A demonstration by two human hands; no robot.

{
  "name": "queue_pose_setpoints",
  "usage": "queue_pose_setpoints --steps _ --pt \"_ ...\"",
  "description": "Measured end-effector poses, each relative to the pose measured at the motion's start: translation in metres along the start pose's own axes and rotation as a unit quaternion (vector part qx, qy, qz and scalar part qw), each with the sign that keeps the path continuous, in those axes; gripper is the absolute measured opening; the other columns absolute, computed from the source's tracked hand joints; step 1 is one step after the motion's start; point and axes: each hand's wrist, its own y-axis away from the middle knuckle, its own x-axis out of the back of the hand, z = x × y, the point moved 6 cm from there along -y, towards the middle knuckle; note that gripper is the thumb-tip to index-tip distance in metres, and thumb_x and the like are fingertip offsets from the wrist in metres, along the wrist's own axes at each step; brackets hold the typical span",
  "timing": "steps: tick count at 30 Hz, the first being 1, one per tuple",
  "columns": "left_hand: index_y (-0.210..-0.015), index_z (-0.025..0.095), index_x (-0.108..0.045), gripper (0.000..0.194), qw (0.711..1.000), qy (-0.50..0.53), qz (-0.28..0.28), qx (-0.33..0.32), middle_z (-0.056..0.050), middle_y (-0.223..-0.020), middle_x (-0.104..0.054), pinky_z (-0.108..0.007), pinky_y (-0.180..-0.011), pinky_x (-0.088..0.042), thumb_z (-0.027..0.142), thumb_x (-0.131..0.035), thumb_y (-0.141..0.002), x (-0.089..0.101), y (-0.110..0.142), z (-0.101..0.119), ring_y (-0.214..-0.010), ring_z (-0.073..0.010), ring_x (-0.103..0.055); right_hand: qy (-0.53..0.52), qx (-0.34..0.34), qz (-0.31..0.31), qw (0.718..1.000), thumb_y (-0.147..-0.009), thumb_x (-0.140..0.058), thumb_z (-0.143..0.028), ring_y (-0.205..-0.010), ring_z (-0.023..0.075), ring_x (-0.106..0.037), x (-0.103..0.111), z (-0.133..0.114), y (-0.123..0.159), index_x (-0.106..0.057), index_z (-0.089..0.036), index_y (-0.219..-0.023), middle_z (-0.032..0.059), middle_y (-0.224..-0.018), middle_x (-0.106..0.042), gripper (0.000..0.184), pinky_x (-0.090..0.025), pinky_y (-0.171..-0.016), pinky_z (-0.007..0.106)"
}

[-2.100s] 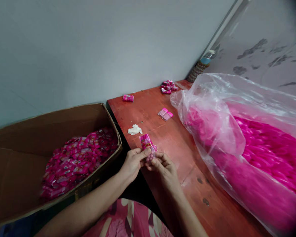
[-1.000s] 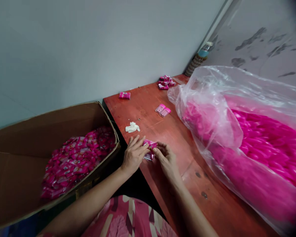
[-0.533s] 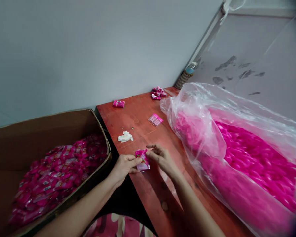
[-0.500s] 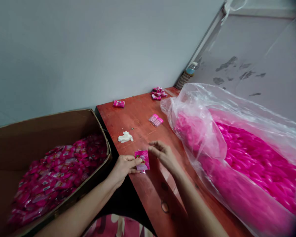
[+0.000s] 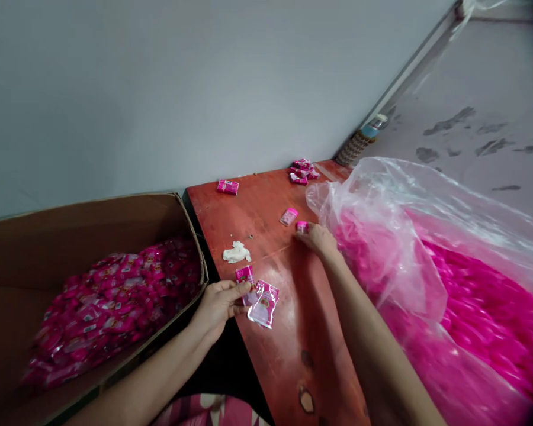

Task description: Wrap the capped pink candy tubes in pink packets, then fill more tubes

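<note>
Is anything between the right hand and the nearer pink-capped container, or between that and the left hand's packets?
Nothing visible: the right hand grips the nearer container, and red tabletop lies between it and the packets in the left hand.

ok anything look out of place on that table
Yes: a crumpled white scrap lies near the left edge of the table, beyond the left hand; shapeless, it looks odd among the pink packets.

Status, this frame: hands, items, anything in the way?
Left hand holding flat pink packets. Right hand at pink-capped container, grip unclear. Crumpled white scrap apart from both hands; nothing visibly blocking either.
</note>
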Motion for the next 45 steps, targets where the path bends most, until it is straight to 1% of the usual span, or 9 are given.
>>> queue_pose_setpoints --steps 7,11,13,15,18,23,31,36,45 --pt "-0.074 0.01 -0.062 0.011 0.99 0.139 0.013 0.028 -0.005 -0.063 -0.065 -0.018 -0.047 -0.052 0.018 -0.068 -0.069 -0.012 -0.005 -0.004 -0.052 -0.0114 -0.062 0.013 0.041 0.008 0.999 -0.074 -0.048 -0.018 -0.094 0.0346 -0.056 0.002 0.027 0.058 -0.058 -0.011 -0.086 0.0206 -0.098 -0.06 0.016 -0.04 -0.076 0.044" --pt "-0.076 0.011 -0.06 0.011 0.979 0.199 0.03 0.023 -0.006 -0.067 -0.066 -0.02 -0.052 -0.054 0.016 -0.068 -0.07 -0.018 -0.006 -0.005 -0.057 -0.0137 -0.064 -0.119 0.092 -0.015 0.988 -0.083 -0.041 -0.035 -0.073 0.0214 -0.061 0.0 0.019 0.119 -0.052 -0.016 -0.082 0.0083 -0.077 -0.062 0.022 -0.047 -0.064 0.03" --pt "-0.077 0.011 -0.06 0.013 0.978 0.205 0.031 0.022 -0.007 -0.07 -0.066 -0.022 -0.054 -0.054 0.017 -0.068 -0.07 -0.019 -0.006 -0.006 -0.059 -0.0148 -0.065 -0.394 0.087 -0.097 0.91 -0.082 -0.041 -0.047 -0.058 0.017 -0.059 -0.01 0.004 0.155 -0.05 -0.018 -0.084 0.0042 -0.068 -0.06 0.031 -0.047 -0.052 0.027" --pt "-0.079 0.01 -0.06 0.014 0.977 0.21 0.031 0.027 -0.008 -0.07 -0.066 -0.023 -0.055 -0.054 0.018 -0.067 -0.071 -0.021 -0.006 -0.01 -0.06 -0.0157 -0.065 -0.521 0.044 -0.176 0.834 -0.079 -0.045 -0.054 -0.046 0.0138 -0.055 -0.024 -0.013 0.189 -0.049 -0.018 -0.083 0.0013 -0.061 -0.058 0.036 -0.043 -0.039 0.023" --pt "-0.081 0.01 -0.059 0.013 0.977 0.208 0.018 0.03 -0.008 -0.069 -0.066 -0.025 -0.057 -0.055 0.018 -0.065 -0.072 -0.028 -0.003 -0.016 -0.061 -0.0165 -0.065 -0.561 0.017 -0.194 0.805 -0.078 -0.047 -0.055 -0.036 0.0101 -0.048 -0.037 -0.034 0.22 -0.048 -0.018 -0.088 -0.0034 -0.052 -0.053 0.038 -0.036 -0.031 0.018" --pt "-0.08 0.01 -0.06 0.013 0.983 0.178 -0.028 0.019 -0.007 -0.069 -0.066 -0.024 -0.056 -0.054 0.02 -0.065 -0.073 -0.039 0.005 -0.022 -0.06 -0.0147 -0.064 -0.583 0.012 -0.164 0.796 -0.078 -0.049 -0.052 -0.034 0.0073 -0.048 -0.041 -0.042 0.225 -0.046 -0.018 -0.089 -0.0032 -0.06 -0.056 0.036 -0.034 -0.028 0.016" --pt "-0.069 0.01 -0.057 0.025 0.987 0.073 -0.141 -0.027 -0.004 -0.056 -0.059 -0.021 -0.04 -0.047 0.032 -0.067 -0.07 -0.05 0.012 -0.014 -0.047 -0.0133 -0.058 -0.663 0.027 -0.246 0.706 -0.08 -0.049 -0.048 -0.036 0.007 -0.05 -0.056 -0.045 0.223 -0.043 -0.019 -0.084 -0.0025 -0.061 -0.058 0.031 -0.037 -0.03 0.015" --pt "-0.076 0.011 -0.056 0.024 0.985 0.037 -0.162 -0.048 -0.004 -0.058 -0.06 -0.021 -0.036 -0.045 0.032 -0.067 -0.07 -0.05 0.012 -0.007 -0.044 -0.0123 -0.056 -0.64 0.041 -0.19 0.743 -0.08 -0.051 -0.046 -0.037 0.0075 -0.052 -0.058 -0.041 0.219 -0.044 -0.018 -0.085 -0.0037 -0.061 -0.056 0.03 -0.038 -0.031 0.015" --pt "-0.067 0.009 -0.056 0.031 0.98 -0.036 -0.192 -0.042 -0.004 -0.054 -0.059 -0.02 -0.031 -0.039 0.038 -0.066 -0.068 -0.053 0.012 -0.011 -0.035 -0.0097 -0.049 -0.64 0.048 -0.156 0.751 -0.079 -0.052 -0.047 -0.037 0.0081 -0.052 -0.057 -0.042 0.219 -0.044 -0.019 -0.085 -0.0039 -0.06 -0.056 0.03 -0.039 -0.031 0.016"
